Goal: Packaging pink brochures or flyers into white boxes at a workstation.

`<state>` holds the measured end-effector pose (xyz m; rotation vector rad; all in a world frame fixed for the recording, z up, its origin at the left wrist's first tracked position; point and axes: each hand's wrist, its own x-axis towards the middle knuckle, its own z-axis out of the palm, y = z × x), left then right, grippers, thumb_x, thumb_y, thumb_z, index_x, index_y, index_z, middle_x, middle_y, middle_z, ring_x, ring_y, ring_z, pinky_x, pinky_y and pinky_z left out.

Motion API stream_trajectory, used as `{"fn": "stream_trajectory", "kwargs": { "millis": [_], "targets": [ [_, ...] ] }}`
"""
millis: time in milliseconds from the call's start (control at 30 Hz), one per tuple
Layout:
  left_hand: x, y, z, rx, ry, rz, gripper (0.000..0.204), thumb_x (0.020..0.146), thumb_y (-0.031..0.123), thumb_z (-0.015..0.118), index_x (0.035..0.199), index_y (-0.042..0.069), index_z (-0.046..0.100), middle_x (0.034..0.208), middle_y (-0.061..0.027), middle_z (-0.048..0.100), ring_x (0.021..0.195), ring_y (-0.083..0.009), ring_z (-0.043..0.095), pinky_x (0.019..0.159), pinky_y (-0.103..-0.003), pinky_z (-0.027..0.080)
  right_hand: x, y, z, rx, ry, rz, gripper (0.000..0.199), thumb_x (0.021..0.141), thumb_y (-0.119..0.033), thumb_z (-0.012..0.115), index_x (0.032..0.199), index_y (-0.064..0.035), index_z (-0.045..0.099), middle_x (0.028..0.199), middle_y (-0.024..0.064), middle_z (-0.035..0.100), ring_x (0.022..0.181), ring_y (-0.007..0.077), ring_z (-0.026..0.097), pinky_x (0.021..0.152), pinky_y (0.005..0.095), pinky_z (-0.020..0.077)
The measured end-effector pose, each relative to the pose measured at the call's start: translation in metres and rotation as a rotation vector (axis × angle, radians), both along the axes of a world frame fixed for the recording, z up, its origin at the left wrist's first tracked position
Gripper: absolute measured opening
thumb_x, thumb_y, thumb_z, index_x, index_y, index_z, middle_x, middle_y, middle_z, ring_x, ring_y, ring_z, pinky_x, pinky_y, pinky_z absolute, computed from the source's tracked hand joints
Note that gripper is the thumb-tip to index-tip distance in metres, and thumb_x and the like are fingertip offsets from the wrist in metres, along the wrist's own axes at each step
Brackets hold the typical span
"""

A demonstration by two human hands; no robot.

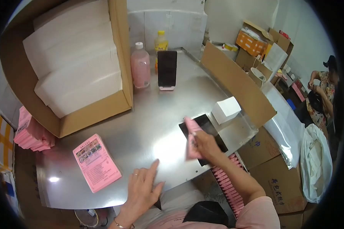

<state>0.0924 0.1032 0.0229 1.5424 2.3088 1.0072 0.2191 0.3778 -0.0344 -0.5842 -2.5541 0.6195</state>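
Observation:
My right hand (pixel 207 145) grips a pink printed packet (pixel 193 139), held on edge and slightly blurred, over a dark rectangular opening (pixel 206 126) in the metal table. My left hand (pixel 143 187) is near the table's front edge with its fingers apart and nothing in it. To its left lies a stack of pink printed sleeves (pixel 99 166), with small pictures and text on the top one. A white paper block (pixel 225 110) rests just beyond the opening. Below the table's edge, a row of pink packets (pixel 230 183) stands packed together, partly hidden by my right arm.
A large carton (pixel 128 57) of white folded paper stacks fills the left back. Bottles (pixel 140 66) and an upright phone (pixel 167 69) stand behind. A cardboard strip (pixel 237 84) borders the right side. More pink bundles (pixel 32 131) sit far left. Another person (pixel 321 89) works at far right.

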Motion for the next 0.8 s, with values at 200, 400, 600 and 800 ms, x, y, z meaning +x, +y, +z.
{"fn": "stream_trajectory", "kwargs": {
  "millis": [200, 400, 600, 800],
  "targets": [
    [-0.045, -0.028, -0.015, 0.315, 0.388, 0.252, 0.039, 0.062, -0.004, 0.055, 0.101, 0.002, 0.056, 0.101, -0.0181, 0.054, 0.1, -0.04, 0.051, 0.092, -0.052, 0.039, 0.014, 0.006, 0.047, 0.471, 0.143, -0.136, 0.01, 0.082, -0.01, 0.065, 0.089, -0.0064, 0.059, 0.074, 0.0145, 0.062, 0.069, 0.0349, 0.064, 0.062, 0.0466, 0.0497],
    [-0.107, -0.071, -0.019, -0.06, 0.527, 0.56, 0.024, 0.082, 0.0, 0.056, 0.105, 0.003, 0.054, 0.107, -0.0188, 0.055, 0.102, -0.0377, 0.051, 0.106, -0.047, 0.029, 0.031, 0.088, 0.039, 0.783, 0.007, -0.475, 0.014, 0.088, -0.019, 0.066, 0.091, -0.0048, 0.068, 0.086, 0.0115, 0.056, 0.088, 0.0283, 0.054, 0.075, 0.0445, 0.0421],
    [-0.088, -0.044, -0.012, 0.114, 0.112, 0.432, 0.036, 0.093, 0.001, 0.049, 0.129, 0.002, 0.052, 0.118, -0.0208, 0.057, 0.11, -0.0381, 0.053, 0.101, -0.044, 0.041, 0.021, 0.089, 0.043, 0.611, 0.14, -0.472, 0.017, 0.089, -0.018, 0.065, 0.084, -0.0026, 0.07, 0.085, 0.0123, 0.056, 0.086, 0.0306, 0.054, 0.074, 0.0439, 0.0435],
    [0.001, 0.044, -0.027, 0.087, 0.447, -0.059, 0.036, 0.083, 0.021, 0.071, 0.114, 0.006, 0.06, 0.098, -0.015, 0.055, 0.093, -0.0313, 0.051, 0.09, -0.048, 0.037, 0.033, 0.098, 0.045, 0.525, 0.15, -0.436, 0.018, 0.089, -0.018, 0.063, 0.085, -0.0021, 0.07, 0.085, 0.0133, 0.057, 0.086, 0.0313, 0.055, 0.074, 0.0446, 0.0439]
  ]
}}
